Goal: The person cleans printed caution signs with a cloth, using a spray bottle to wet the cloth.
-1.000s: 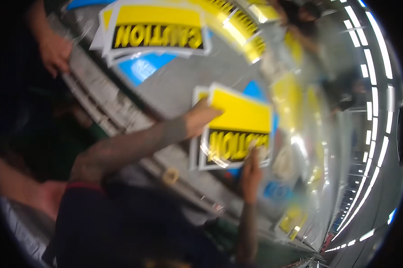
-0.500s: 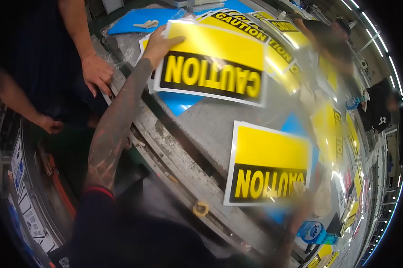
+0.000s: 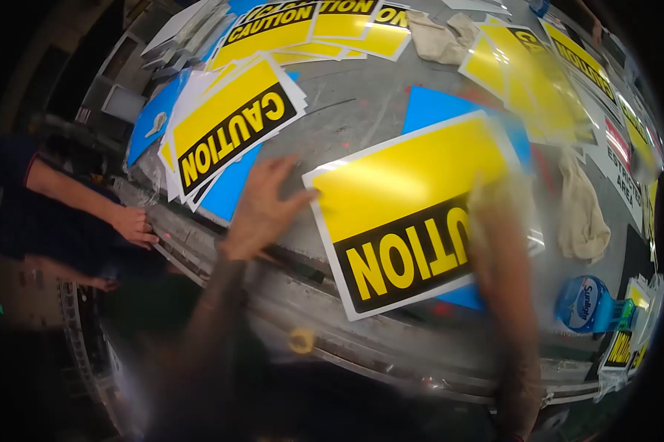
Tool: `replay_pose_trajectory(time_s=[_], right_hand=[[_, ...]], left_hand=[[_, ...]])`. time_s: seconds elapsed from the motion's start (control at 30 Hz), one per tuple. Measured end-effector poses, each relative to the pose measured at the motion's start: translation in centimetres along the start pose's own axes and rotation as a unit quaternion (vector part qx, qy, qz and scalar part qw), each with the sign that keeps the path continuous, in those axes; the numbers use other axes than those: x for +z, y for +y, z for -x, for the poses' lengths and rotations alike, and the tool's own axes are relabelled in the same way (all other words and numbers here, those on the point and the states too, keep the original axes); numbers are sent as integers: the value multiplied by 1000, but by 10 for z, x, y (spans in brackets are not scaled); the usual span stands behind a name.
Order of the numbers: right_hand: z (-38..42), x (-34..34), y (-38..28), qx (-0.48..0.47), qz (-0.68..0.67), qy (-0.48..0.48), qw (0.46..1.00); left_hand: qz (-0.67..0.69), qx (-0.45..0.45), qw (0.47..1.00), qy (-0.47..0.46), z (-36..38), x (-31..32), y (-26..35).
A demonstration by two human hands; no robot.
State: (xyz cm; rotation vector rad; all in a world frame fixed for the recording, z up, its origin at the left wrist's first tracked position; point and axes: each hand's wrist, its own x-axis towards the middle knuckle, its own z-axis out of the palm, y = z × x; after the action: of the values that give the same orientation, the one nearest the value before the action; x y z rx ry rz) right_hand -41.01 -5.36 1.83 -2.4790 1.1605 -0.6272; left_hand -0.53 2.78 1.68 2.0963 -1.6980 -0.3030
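Note:
A yellow and black CAUTION sign point(image 3: 413, 214) lies upside down in front of me, over blue sheets point(image 3: 457, 118). My left hand point(image 3: 266, 206) is just off its left edge, fingers spread, holding nothing. Over the sign's right part is my right hand point(image 3: 498, 199), smeared by motion; a pale cloth seems to be at its fingers, but its grip is unclear. To the left, a stack of CAUTION signs point(image 3: 236, 125) rests partly on another blue sheet point(image 3: 225, 188).
More CAUTION signs point(image 3: 273, 33) fan out at the back. Pale cloths point(image 3: 582, 210) and a blue Sunlight bottle point(image 3: 586, 303) stand at the right. A yellow tape roll point(image 3: 301, 340) is at the front edge. Another person's hand point(image 3: 133, 225) rests at the left edge.
The sign that my left hand held is now on the left stack, and that hand has let go. My right hand has moved up over the front sign. The view has turned.

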Motion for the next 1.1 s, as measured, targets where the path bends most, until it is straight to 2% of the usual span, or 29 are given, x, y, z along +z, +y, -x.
replay_pose_trajectory(time_s=[0.03, 0.07, 0.17, 0.43, 0.5, 0.57, 0.63, 0.67, 0.7, 0.8, 0.87, 0.93, 0.97, 1.0, 1.07, 1.1], right_hand=[[0, 6, -6, -3, 52, -23, 998], [0, 10, -9, -4, 105, -45, 993], [4, 15, -2, -3, 98, -42, 994], [8, 8, -5, -5, 64, -47, 997], [21, 7, -10, 8, 86, -64, 994], [31, 6, -5, -78, 96, -42, 991], [20, 14, 10, -151, 128, -15, 980], [16, 26, 20, -97, 101, -26, 990], [20, 14, 6, -75, 93, -43, 992], [21, 23, 16, -66, 88, -39, 993], [20, 20, 12, -86, 76, -43, 992], [18, 23, 29, -135, 73, -47, 987], [23, 20, 17, -107, 64, -46, 991], [21, 21, 28, -164, 117, -49, 978], [30, 20, 18, -95, 77, -26, 992], [40, 21, 13, -91, 85, -25, 992]], left_hand=[[-86, 15, 996, 4, 6, 7, 19], [-69, -5, 998, 9, 7, 11, 23], [-19, -60, 998, 17, 8, 12, 29], [12, -46, 999, 24, 17, 11, 26], [104, -41, 986, 121, 61, 6, 33], [186, -44, 944, 269, 110, -26, 44], [214, -79, 925, 303, 141, -60, 27], [213, -47, 900, 376, 147, -64, -2], [210, -77, 865, 448, 158, -73, -18], [150, -153, 749, 628, 209, -112, -66], [183, -174, 685, 683, 246, -127, -109], [171, -212, 673, 688, 288, -130, -169], [168, -245, 672, 678, 308, -117, -212], [168, -276, 672, 667, 326, -95, -250], [165, -341, 686, 621, 360, -54, -287], [196, -373, 671, 609, 371, -37, -287]])
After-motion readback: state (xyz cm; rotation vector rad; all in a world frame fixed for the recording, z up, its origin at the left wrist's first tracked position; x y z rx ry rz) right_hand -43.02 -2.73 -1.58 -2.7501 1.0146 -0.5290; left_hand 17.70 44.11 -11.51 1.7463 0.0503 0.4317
